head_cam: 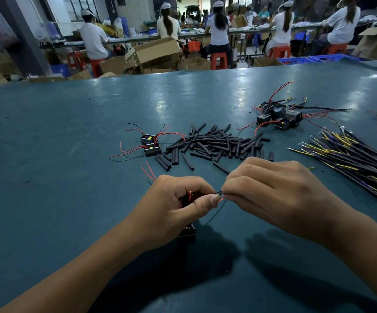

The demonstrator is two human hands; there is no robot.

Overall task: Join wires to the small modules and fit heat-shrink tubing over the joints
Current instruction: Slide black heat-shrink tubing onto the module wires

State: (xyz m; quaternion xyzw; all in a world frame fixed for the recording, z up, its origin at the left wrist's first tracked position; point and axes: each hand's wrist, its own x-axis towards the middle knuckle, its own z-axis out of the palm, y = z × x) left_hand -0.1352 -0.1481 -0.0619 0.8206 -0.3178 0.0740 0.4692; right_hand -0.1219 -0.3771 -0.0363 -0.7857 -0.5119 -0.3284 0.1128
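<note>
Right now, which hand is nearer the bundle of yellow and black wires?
Right. The right hand sits just left of the wire bundle, near its closest strands. The left hand is farther left, beyond the right hand.

Teal worktable (70,132); beyond it open cardboard boxes (158,53), red stools (218,60), seated workers (93,38) (backs turned).

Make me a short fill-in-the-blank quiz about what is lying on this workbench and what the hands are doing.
1. The heap of short black tubing pieces lies on the ____ table.
2. The two small modules left of that heap have thin ____ wires.
3. The bundle of long wires lies on the person's ____ side.
4. The left hand and right hand both ____ a thin wire between them.

Missing words: blue-green; red; right; pinch
</note>
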